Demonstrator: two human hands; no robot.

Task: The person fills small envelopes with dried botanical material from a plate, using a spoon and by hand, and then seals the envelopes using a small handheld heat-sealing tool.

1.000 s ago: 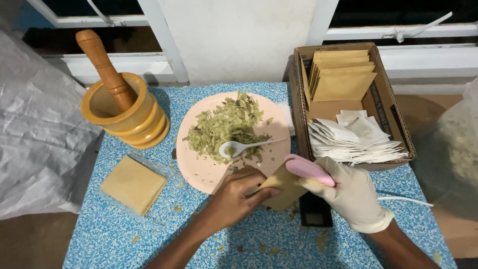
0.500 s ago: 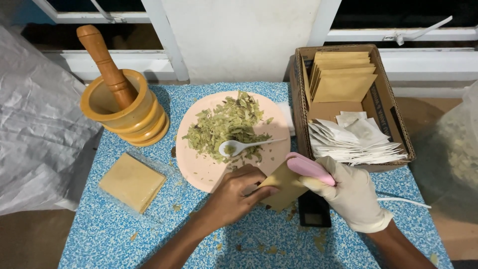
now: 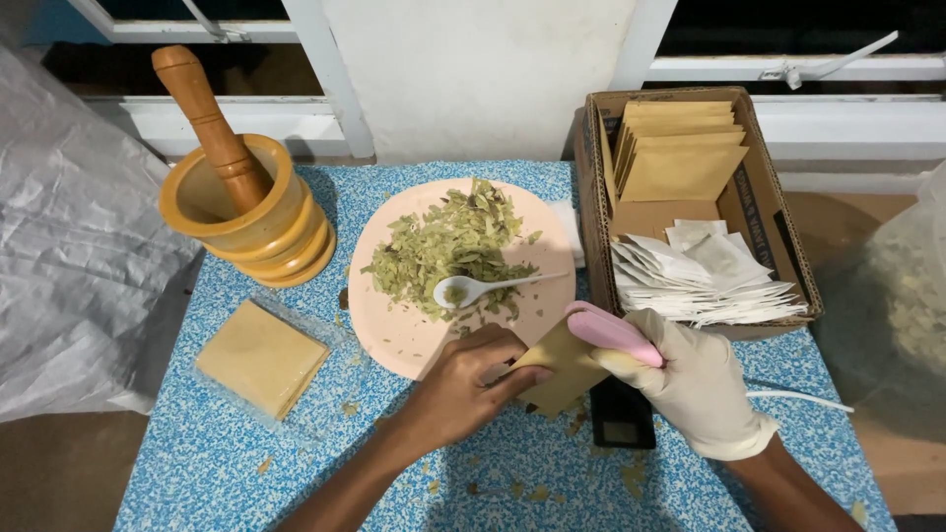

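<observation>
Pouch (image 3: 564, 369) pinched flat by bare left hand (image 3: 463, 384); gloved right hand (image 3: 695, 384) squeezes pink sealer (image 3: 613, 335) on edge; keep edge straight, press firm.

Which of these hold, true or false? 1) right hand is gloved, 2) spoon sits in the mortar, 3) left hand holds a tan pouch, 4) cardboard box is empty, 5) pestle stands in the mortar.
1) The right hand wears a white glove: true; it grips a pink handheld tool.
2) The white spoon sits in the mortar: false. It lies on the pink plate among the dried chopped leaves.
3) The bare left hand holds a tan paper pouch: true.
4) The cardboard box is empty: false. It holds tan pouches and white sachets.
5) The wooden pestle stands in the yellow mortar: true, leaning.
</observation>
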